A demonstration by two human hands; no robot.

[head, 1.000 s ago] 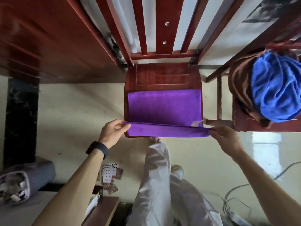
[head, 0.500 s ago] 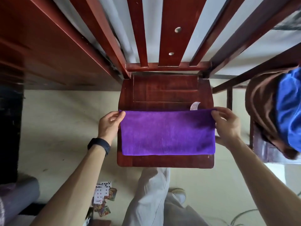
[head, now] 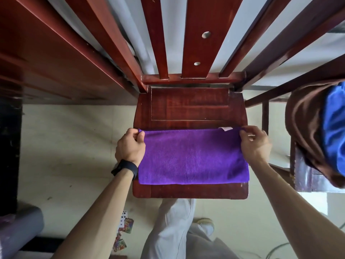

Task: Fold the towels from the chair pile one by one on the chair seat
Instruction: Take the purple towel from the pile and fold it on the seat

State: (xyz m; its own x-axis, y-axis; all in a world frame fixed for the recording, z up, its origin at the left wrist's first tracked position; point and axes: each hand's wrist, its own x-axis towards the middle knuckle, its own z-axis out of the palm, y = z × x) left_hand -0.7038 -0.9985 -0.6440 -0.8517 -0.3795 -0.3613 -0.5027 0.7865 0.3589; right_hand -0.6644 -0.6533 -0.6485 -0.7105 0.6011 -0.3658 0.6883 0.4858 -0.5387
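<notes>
Purple towel (head: 192, 156) lies flat on the front half of the chair seat (head: 188, 109), doubled over once by the look of it: smooth folded edge on the side nearest the person, loose edges along the far side, a white tag (head: 225, 128) poking out near the far right corner. Long axis runs left to right, spanning almost the full width of the seat. Left hand (head: 129, 146), dark wristband (head: 125, 168) on the wrist, pinches the far left corner between thumb and curled fingers. Right hand (head: 254, 144) pinches the far right corner the same way, fingertips bunched on the hem. Both grips sit on the far long edge, one at each end, so the body of the towel lies towards the person from both hands, and neither hand is nearer the middle. Judgement: the lengthwise fold is laid down and wants only squaring. The next fold likely goes across the long axis, one short end carried over to the other, and either hand is placed to lead it. Waiting pile sits on the second chair (head: 302, 176) to the right, well apart: a blue towel (head: 334, 128) on top of a brown towel (head: 306, 128)
</notes>
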